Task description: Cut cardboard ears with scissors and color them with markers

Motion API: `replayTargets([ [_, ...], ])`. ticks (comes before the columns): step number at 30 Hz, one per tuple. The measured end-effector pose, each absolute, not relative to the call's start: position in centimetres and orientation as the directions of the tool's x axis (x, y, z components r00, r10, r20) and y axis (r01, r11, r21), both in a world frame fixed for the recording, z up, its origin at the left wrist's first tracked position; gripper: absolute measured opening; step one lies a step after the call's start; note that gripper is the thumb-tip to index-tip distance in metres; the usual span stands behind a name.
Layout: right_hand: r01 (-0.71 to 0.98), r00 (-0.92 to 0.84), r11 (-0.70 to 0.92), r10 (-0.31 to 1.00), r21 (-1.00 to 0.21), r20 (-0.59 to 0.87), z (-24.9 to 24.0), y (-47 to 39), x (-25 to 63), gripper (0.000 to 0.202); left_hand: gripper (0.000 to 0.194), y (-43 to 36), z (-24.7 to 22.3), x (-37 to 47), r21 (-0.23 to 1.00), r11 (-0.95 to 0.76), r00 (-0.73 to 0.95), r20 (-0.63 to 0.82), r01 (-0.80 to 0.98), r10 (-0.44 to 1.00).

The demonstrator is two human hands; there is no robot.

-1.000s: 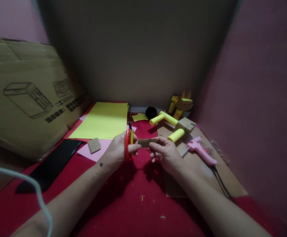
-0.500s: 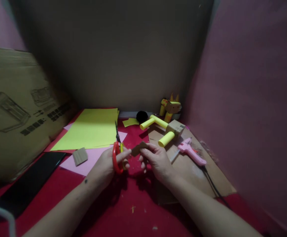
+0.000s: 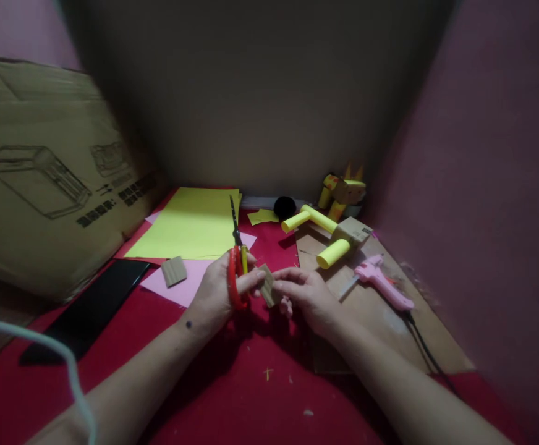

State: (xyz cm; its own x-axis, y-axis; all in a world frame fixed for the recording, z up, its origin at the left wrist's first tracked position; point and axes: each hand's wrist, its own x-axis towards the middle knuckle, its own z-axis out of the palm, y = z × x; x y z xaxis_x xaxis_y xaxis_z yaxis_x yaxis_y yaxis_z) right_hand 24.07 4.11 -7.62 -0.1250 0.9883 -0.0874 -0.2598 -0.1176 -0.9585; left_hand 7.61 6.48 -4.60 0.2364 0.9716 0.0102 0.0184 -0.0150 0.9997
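Observation:
A small piece of corrugated cardboard (image 3: 267, 287) is pinched between both hands above the red cloth. My left hand (image 3: 220, 285) also has scissors (image 3: 237, 278) with red and yellow handles hooked on it, their dark blades pointing away from me. The left thumb rests on the cardboard's left side. My right hand (image 3: 309, 294) grips the right edge of the piece between thumb and fingers. Another small cardboard square (image 3: 174, 272) lies on the pink paper (image 3: 170, 290) left of my hands.
Yellow sheets (image 3: 186, 225) lie at the back left, beside a black phone-like slab (image 3: 88, 309). On the cardboard sheet (image 3: 381, 334) at right are a pink glue gun (image 3: 385, 284) and a box with yellow paper tubes (image 3: 334, 253). Behind stand a black ball (image 3: 285, 206) and a cardboard animal figure (image 3: 346, 190).
The cardboard piece has been turned from nearly edge-on to show its broad face. My view has shifted, so the scene sits further right and slightly higher.

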Motion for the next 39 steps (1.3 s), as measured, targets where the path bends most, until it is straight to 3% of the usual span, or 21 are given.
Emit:
replayTargets([
  [3, -0.259, -0.193, -0.155, 0.975, -0.953, -0.107, -8.1, 4.3, 24.0, 0.02, 0.032, 6.4, -4.6, 7.7, 0.999, -0.034, 0.251, 0.028, 0.022, 0.968],
  [7, -0.369, -0.123, -0.129, 0.988, -0.92, -0.089, -8.4, 4.5, 23.9, 0.024, 0.031, 6.7, -5.0, 7.4, 1.0, 0.019, 0.295, -0.025, 0.023, 0.955],
  [19, -0.425, -0.032, -0.041, 0.999, -0.904, -0.03, -8.8, 4.7, 23.9, 0.02, 0.028, 6.4, -5.5, 8.1, 0.99, 0.086, 0.386, -0.124, 0.115, 0.914],
  [24, -0.384, -0.089, -0.08, 0.995, -0.92, -0.049, -8.9, 4.4, 23.7, 0.021, 0.027, 6.5, -5.9, 7.8, 0.99, 0.078, 0.428, -0.121, 0.118, 0.895],
  [29, -0.345, -0.082, -0.02, 0.997, -0.939, 0.009, -8.3, 4.0, 23.6, 0.022, 0.031, 6.2, -5.2, 7.9, 0.995, 0.087, 0.339, -0.099, 0.05, 0.936],
  [39, -0.275, -0.041, 0.007, 0.999, -0.961, 0.019, -8.1, 4.0, 23.8, 0.019, 0.029, 5.9, -5.1, 7.9, 0.989, 0.067, 0.339, -0.108, 0.132, 0.934],
])
